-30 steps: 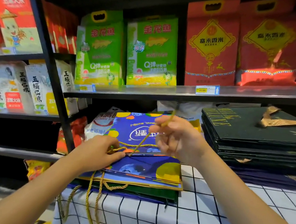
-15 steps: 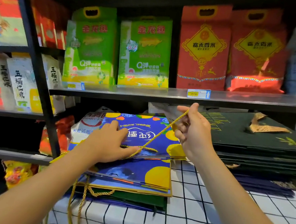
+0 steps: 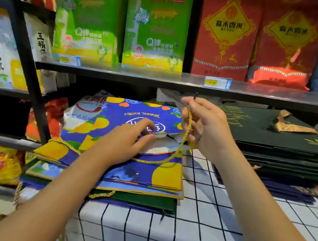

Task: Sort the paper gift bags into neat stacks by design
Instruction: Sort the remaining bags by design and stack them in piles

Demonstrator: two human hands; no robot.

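The two tall green rice packs [image 3: 88,20] read "金龙鱼" and "Q弹". The two red rice packs [image 3: 227,35] read "高禾香米". The yellow shelf price tag [image 3: 212,82] reads "45.00".

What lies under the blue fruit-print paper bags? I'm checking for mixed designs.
Under the blue fruit-print paper bags, a dark green paper bag and a navy edge show; anything deeper is covered.
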